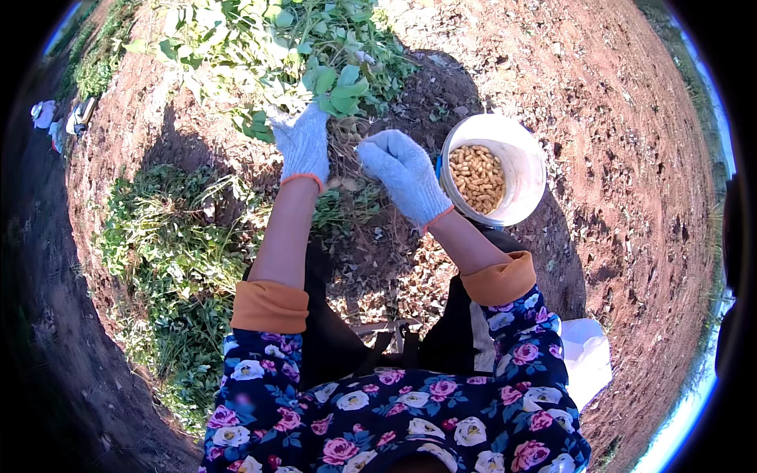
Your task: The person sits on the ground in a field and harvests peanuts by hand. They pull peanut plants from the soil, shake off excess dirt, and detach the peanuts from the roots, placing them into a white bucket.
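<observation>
My left hand (304,142), in a white knitted glove with an orange cuff edge, closes around the stems of a leafy green peanut plant (340,91). Leaves hide part of its fingers. Thin roots (346,139) hang between my two hands. My right hand (405,171), gloved the same way, is curled with its fingers bent inward beside those roots. Whether anything sits inside that curl is hidden. Just right of it stands a white plastic bucket (526,177), partly filled with unshelled peanuts (476,177).
A heap of peanut plants (236,41) lies ahead, and another pile of plants (171,260) is at my left. Behind my right elbow is a white bag (585,355). Bundled items (44,115) lie far left on the reddish soil (627,177).
</observation>
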Tool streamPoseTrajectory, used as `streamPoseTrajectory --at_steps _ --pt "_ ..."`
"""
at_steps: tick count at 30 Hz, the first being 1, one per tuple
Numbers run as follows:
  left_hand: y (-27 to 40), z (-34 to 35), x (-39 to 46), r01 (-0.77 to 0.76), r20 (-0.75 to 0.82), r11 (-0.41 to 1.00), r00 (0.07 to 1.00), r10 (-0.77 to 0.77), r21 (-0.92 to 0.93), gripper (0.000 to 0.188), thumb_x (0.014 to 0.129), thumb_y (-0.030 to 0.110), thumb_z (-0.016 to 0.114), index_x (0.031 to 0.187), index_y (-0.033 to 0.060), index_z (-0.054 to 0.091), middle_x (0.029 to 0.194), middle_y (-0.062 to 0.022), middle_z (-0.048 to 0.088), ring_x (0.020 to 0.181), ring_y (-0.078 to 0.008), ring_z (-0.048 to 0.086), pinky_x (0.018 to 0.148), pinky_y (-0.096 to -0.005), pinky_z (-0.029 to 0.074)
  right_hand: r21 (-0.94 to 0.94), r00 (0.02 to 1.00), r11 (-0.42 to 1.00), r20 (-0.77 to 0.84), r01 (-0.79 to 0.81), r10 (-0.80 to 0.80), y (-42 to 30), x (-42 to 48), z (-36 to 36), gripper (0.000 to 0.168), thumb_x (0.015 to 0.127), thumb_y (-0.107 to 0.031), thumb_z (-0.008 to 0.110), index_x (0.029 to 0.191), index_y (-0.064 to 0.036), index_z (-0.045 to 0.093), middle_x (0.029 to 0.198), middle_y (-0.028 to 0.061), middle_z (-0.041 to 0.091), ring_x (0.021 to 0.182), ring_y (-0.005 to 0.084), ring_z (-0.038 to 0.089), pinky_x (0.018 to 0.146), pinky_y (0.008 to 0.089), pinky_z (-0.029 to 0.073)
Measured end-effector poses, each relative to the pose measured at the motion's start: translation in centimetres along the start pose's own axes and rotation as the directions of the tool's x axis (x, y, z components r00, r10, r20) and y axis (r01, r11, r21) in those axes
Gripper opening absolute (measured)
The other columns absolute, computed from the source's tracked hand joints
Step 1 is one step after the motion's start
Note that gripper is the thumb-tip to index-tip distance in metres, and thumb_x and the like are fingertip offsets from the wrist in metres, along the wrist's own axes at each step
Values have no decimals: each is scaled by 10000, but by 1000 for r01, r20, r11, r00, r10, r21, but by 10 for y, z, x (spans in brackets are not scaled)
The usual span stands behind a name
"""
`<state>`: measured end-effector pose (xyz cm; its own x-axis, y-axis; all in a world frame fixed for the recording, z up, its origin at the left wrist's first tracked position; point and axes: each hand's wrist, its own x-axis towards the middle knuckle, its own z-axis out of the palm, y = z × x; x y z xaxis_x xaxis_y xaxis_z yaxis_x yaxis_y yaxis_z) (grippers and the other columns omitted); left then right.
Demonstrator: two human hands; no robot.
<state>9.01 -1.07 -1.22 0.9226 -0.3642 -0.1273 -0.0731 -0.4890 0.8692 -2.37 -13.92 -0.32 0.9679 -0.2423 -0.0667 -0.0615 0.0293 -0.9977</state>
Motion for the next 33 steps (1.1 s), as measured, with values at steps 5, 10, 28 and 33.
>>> streamPoseTrajectory --at_steps 5,10,28,33 --pt "-7 -4 -2 -109 -115 993 988 103 -49 568 965 369 355 1348 -51 339 1385 -120 407 1267 -214 364 1103 -321 191 314 978 941 -119 -129 174 -16 -7 14 204 912 -223 571 916 -20 583 795 23 573 703 79 513 650 245 440" --pt "-28 -15 7 -201 -299 896 895 333 396 370 877 132 524 1219 -4 487 1205 -93 566 1079 -249 528 1042 -380 296 843 997 534 -80 67 2 21 22 -44 97 914 -149 512 892 -55 525 805 36 561 673 101 506 570 188 395" --pt "-4 -50 -18 326 -449 689 893 -1 647 539 813 83 529 1332 12 402 1336 -187 441 1230 -331 424 1046 -430 311 -242 985 963 148 120 -85 -11 -46 30 367 861 -214 643 1159 -29 536 691 22 551 602 92 525 592 253 467" --pt "-9 -38 -18 272 -426 624 898 109 733 550 809 100 540 1332 7 398 1334 -190 441 1230 -330 423 1047 -440 303 424 939 845 43 -327 342 -19 -23 45 365 877 -258 627 1164 -42 559 817 -4 594 662 52 526 582 188 435"
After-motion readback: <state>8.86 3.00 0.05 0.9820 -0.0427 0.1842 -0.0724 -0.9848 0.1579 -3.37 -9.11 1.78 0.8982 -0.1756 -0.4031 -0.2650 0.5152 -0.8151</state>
